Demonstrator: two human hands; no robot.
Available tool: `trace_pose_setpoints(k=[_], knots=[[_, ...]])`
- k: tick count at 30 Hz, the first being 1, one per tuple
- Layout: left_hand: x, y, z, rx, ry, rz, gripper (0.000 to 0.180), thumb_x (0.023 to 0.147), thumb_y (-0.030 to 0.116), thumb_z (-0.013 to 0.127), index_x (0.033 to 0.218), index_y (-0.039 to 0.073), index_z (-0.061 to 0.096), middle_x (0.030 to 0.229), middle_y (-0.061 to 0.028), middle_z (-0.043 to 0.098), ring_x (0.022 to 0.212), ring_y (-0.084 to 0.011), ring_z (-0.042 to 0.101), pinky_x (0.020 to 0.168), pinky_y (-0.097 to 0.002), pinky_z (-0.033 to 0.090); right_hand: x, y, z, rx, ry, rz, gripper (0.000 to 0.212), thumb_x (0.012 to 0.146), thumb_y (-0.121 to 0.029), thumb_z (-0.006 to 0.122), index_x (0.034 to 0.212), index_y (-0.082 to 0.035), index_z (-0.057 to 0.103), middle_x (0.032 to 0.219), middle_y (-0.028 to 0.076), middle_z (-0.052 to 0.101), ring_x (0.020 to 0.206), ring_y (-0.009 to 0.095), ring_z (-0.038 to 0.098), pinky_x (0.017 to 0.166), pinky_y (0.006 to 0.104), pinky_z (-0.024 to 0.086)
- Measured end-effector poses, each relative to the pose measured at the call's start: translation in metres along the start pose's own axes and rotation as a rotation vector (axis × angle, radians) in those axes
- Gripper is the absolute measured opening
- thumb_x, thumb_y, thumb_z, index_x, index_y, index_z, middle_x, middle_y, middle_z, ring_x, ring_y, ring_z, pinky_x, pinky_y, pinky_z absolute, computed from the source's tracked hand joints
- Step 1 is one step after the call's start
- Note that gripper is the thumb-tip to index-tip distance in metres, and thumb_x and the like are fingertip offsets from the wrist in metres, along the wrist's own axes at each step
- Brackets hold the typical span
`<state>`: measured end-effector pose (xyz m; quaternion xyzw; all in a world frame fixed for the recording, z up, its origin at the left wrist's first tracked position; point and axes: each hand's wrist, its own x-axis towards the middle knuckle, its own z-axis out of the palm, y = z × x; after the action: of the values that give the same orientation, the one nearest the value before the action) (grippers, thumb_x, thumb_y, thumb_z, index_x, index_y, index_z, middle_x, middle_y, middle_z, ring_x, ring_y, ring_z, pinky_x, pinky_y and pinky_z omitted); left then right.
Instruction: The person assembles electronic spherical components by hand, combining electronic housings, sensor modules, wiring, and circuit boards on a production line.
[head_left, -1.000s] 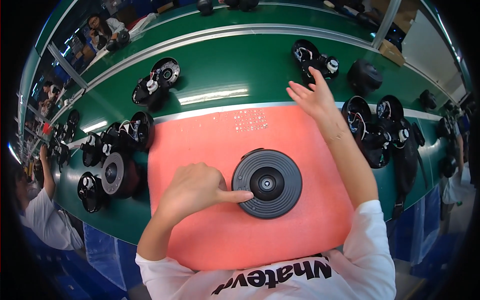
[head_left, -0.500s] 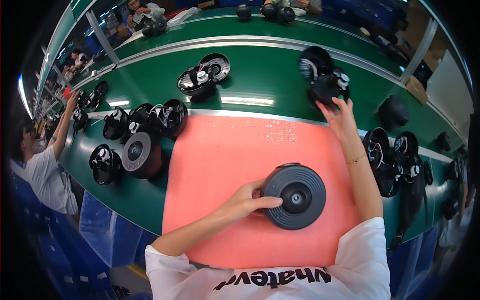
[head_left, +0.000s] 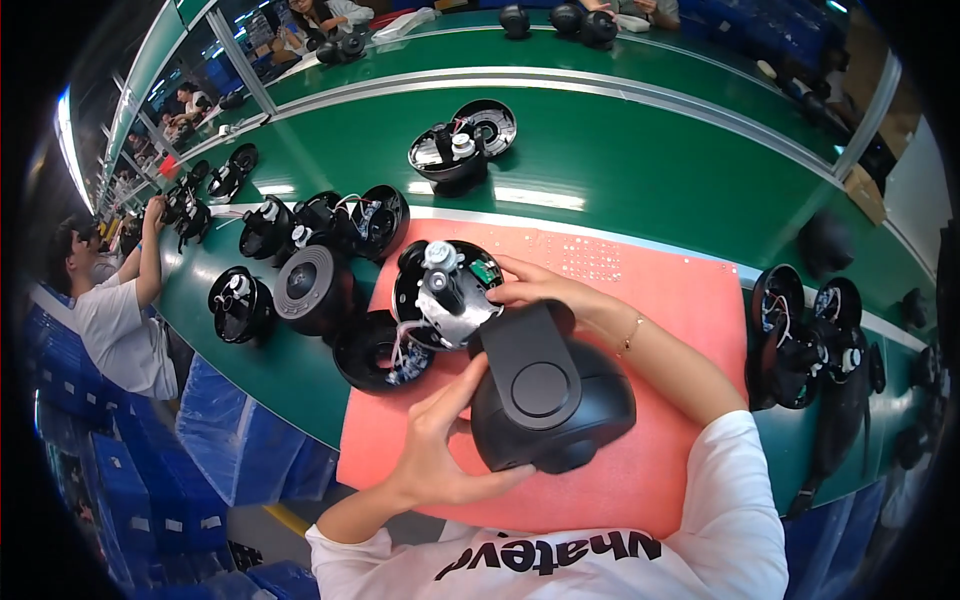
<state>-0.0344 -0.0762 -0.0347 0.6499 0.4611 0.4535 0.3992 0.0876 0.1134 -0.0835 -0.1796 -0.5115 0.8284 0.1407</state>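
My left hand (head_left: pixel 440 440) is closed round the side of a black, rounded device housing (head_left: pixel 600 395), which sits tilted over the pink mat with a flat bracket arm bearing a ring mark on top. Beyond it, my right hand (head_left: pixel 550 292) grips the right edge of an opened black housing (head_left: pixel 455 325) with a silvery inside, a white round part and a green circuit board. Wires join that shell to a second round black half (head_left: pixel 365 350) at the mat's left edge. The bracket arm overlaps the opened housing's lower right side in view.
On the left stand a closed black device (head_left: pixel 318 285) and several opened housings (head_left: pixel 240 305). More opened units (head_left: pixel 790 340) lie to the right. Another open housing (head_left: pixel 462 150) rests on the green conveyor (head_left: pixel 640 160). A co-worker (head_left: pixel 120 310) reaches over the bench at far left.
My right hand has brought the opened housing from the conveyor at back right to the mat's left side. The device in my left hand has turned from base-up to bracket-up. The view has shifted.
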Motion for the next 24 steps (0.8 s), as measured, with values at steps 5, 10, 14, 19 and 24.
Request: trace_pose_setpoints(k=[5, 10, 14, 19, 24], knots=[[0.014, -0.002, -0.003, 0.11, 0.13, 0.167, 0.092, 0.057, 0.014, 0.077, 0.131, -0.011, 0.029, 0.108, -0.0191, 0.055, 0.095, -0.0226, 0.06, 0.071, -0.0303, 0.053, -0.059, -0.041, 0.005, -0.222, 0.337, -0.44, 0.04, 0.089, -0.029, 0.05, 0.12, -0.004, 0.049, 0.104, 0.012, 0.058, 0.098, 0.021, 0.056, 0.086, 0.0319, 0.043], [0.043, 0.002, 0.001, 0.147, 0.164, 0.308, 0.091, 0.056, 0.015, 0.078, 0.129, -0.013, 0.031, 0.107, -0.019, 0.057, 0.094, -0.0238, 0.061, 0.076, -0.0295, 0.051, -0.118, -0.055, 0.045, -0.832, 0.36, -0.777, 0.061, 0.073, -0.043, 0.068, 0.11, 0.002, 0.052, 0.107, 0.015, 0.055, 0.103, 0.023, 0.053, 0.09, 0.0358, 0.041], [0.063, 0.0, 0.004, 0.183, 0.13, 0.395, 0.093, 0.052, 0.018, 0.079, 0.127, -0.014, 0.035, 0.103, -0.0205, 0.059, 0.095, -0.0253, 0.062, 0.08, -0.0303, 0.048, -0.119, -0.06, 0.052, -0.952, 0.465, -0.886, 0.074, 0.053, -0.033, 0.084, 0.11, 0.001, 0.051, 0.104, 0.016, 0.057, 0.094, 0.026, 0.059, 0.082, 0.0348, 0.047], [0.079, -0.002, 0.007, 0.178, 0.069, 0.426, 0.093, 0.051, 0.017, 0.079, 0.127, -0.013, 0.036, 0.105, -0.0209, 0.059, 0.095, -0.0249, 0.062, 0.082, -0.0305, 0.047, -0.124, -0.062, 0.046, -1.048, 0.591, -1.058, 0.069, 0.052, -0.033, 0.085, 0.103, 0.002, 0.054, 0.093, 0.015, 0.062, 0.082, 0.025, 0.064, 0.073, 0.0327, 0.051], [0.109, -0.002, 0.017, -0.009, 0.061, 0.347, 0.092, 0.056, 0.015, 0.077, 0.131, -0.011, 0.031, 0.116, -0.0198, 0.054, 0.105, -0.0243, 0.056, 0.088, -0.0326, 0.044, -0.123, -0.069, 0.024, -0.981, 0.759, -0.959, 0.062, 0.054, -0.034, 0.083, 0.098, 0.002, 0.057, 0.085, 0.014, 0.064, 0.074, 0.023, 0.065, 0.067, 0.0311, 0.052]])
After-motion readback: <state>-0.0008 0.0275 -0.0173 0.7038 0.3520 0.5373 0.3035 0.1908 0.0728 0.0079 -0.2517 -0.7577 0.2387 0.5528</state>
